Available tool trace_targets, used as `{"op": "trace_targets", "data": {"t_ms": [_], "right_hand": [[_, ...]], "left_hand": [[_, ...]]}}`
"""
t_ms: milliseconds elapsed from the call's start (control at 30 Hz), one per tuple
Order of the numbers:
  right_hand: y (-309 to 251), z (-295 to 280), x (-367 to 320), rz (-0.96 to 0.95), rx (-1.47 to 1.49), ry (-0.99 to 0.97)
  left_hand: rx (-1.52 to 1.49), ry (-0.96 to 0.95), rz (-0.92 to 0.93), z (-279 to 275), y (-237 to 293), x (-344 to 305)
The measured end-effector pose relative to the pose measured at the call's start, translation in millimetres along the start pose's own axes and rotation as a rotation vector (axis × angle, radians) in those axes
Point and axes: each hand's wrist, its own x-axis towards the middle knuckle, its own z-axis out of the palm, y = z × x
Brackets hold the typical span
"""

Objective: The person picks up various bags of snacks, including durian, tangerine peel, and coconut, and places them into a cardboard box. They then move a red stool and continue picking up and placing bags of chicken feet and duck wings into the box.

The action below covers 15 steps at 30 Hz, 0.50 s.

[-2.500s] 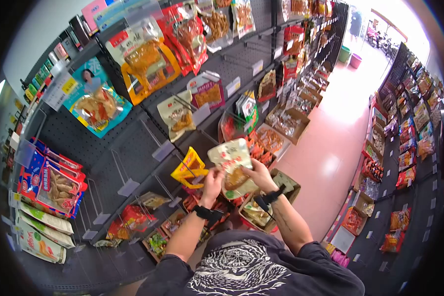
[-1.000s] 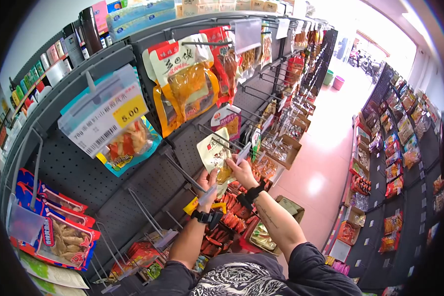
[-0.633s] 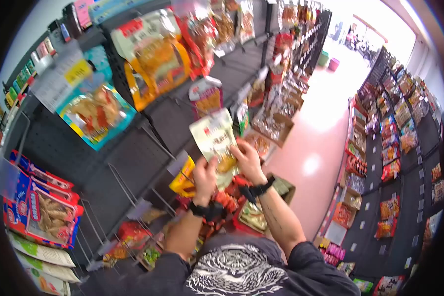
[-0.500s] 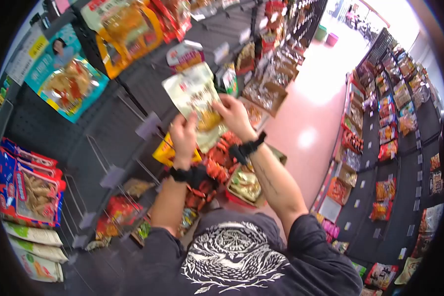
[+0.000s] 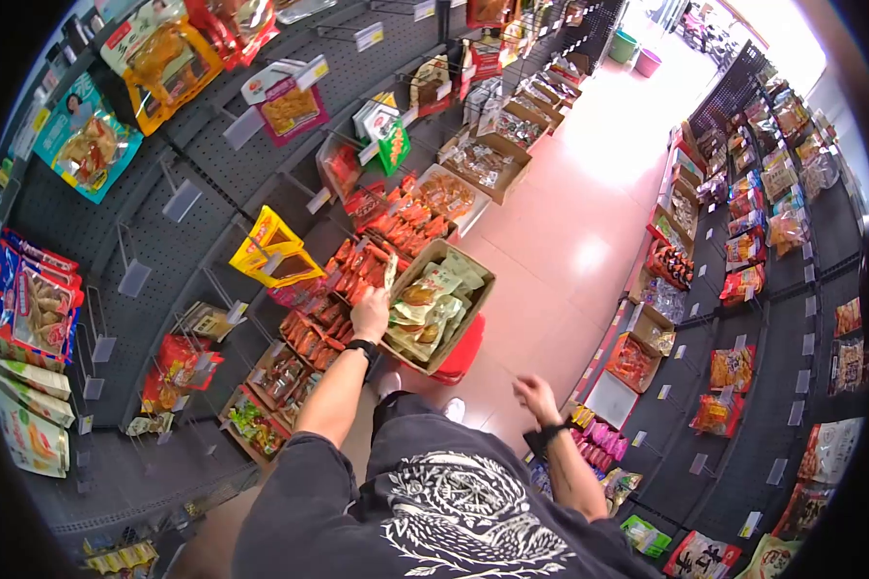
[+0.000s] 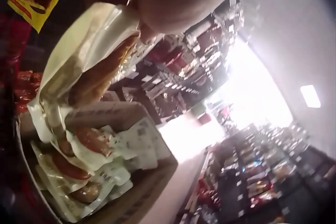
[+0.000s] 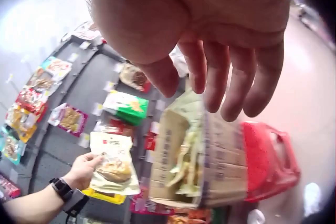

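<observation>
My left hand (image 5: 370, 316) pinches a cream snack packet (image 7: 112, 163) with a brown food piece showing through its clear front. The head view has that packet nearly edge-on, beside the rim of a cardboard box (image 5: 483, 297). In the left wrist view the packet (image 6: 86, 56) hangs over the box's opening. Similar cream packets (image 5: 433, 299) lie inside the box, which rests on a red plastic stool (image 5: 464, 354). Off to the right, over the aisle, my right hand (image 5: 534, 398) holds nothing. Its fingers hang loosely bent in the right wrist view.
A dark pegboard shelf with wire hooks (image 5: 130, 270) and hanging packets runs along the left. A yellow packet (image 5: 275, 249) hangs near the box. Red snack packets (image 5: 362, 270) fill trays below. Another rack (image 5: 743, 357) lines the right side of the pink floor (image 5: 550, 261).
Both hands held the packet up by the shelf earlier. My right hand has let go and moved right; my left has brought the packet down beside the box. The head view has shifted.
</observation>
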Motion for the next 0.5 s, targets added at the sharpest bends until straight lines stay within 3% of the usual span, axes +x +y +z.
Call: {"op": "trace_targets", "data": {"t_ms": [67,100,133,167,233,267,333,500], "right_hand": [[49.7,-32.0,-42.9,0.112,0.110,0.106],[65.2,-44.7,-61.2,0.112,0.171,0.152],[94.6,-57.5,-67.1,0.124,0.268,0.149],[99.1,-71.3,-78.5,0.137,0.277,0.077],[141.7,-79.0,-78.5,0.162,0.377,0.180],[148.2,-82.5,-80.1,0.166,0.432,0.233],[132.4,-84.7,-90.1,0.231,0.504,0.263],[86.0,-103.8,-68.6,0.224,0.535,0.226]], "left_hand": [[0.112,-0.086,0.079,43.4,2.6,3.4],[0.142,-0.094,0.205,82.4,-15.0,6.4],[-0.139,-0.247,-0.224,75.4,14.7,9.5],[0.315,-0.277,0.095,90.5,18.6,2.6],[0.140,-0.451,-0.187,134.5,25.6,-7.2],[0.154,-0.538,-0.214,143.1,34.0,-14.1],[0.089,-0.686,-0.242,141.8,53.7,-29.2],[0.014,-0.710,-0.244,177.3,59.7,-45.6]]}}
